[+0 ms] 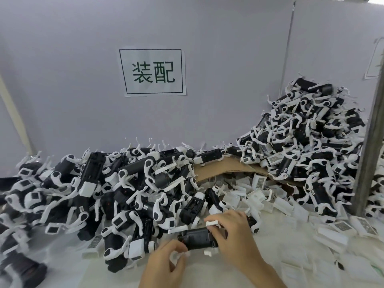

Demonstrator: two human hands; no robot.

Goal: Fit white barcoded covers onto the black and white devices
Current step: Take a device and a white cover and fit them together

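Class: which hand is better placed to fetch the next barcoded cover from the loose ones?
Probably right. The right hand holds the black device at the end nearest the loose covers on the right; the left hand grips its other end, beside the device pile.

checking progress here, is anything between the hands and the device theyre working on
Nothing visible does. The left hand and the right hand both grip the black device, one at each end, with no other part between fingers and device.
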